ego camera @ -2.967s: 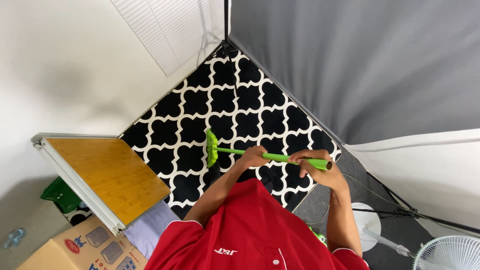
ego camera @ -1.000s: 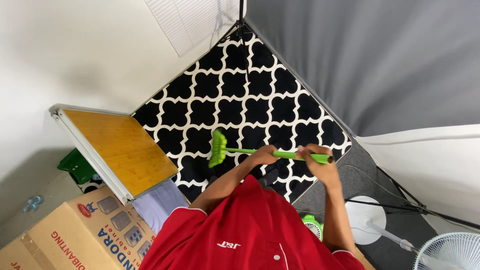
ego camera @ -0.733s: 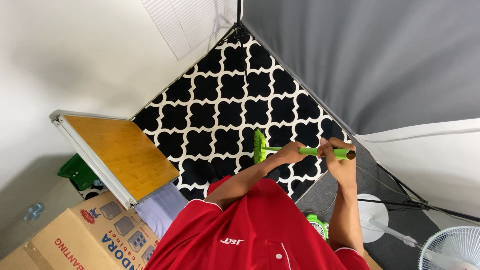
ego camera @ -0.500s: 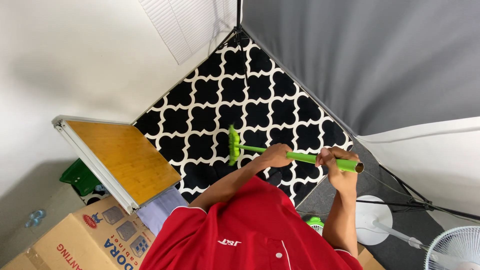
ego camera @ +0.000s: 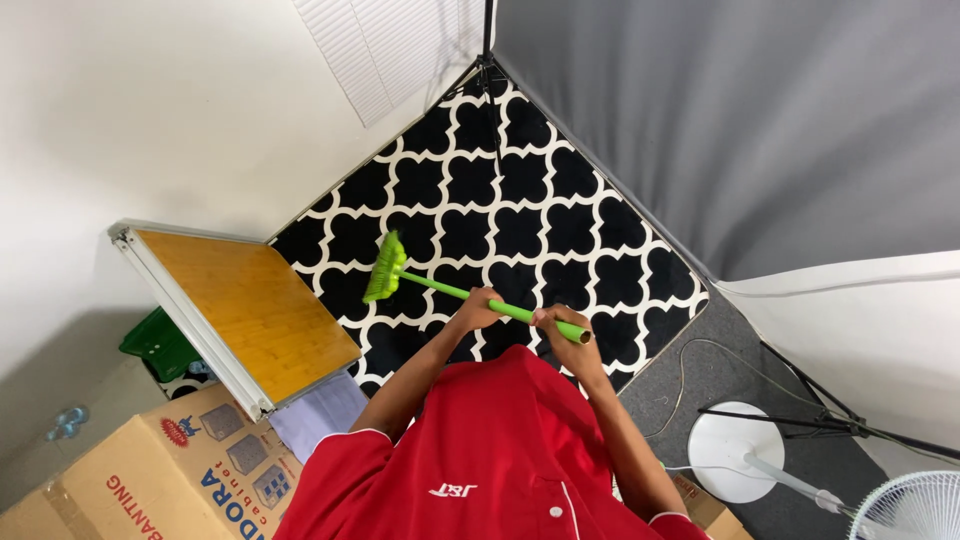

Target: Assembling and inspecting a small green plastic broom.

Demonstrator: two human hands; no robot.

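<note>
You have the broom (ego camera: 440, 288) over the rug (ego camera: 520, 215), its head nearest the tabletop (ego camera: 245, 305) at left (box (ego camera: 150, 480) below it), fan base (ego camera: 725, 450) at right.

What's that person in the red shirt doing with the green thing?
A person in a red shirt holds a green broom with both hands. The left hand grips the middle of the stick and the right hand grips near its end. The bristles rest on a black and white patterned rug, close to a wooden table.
</note>
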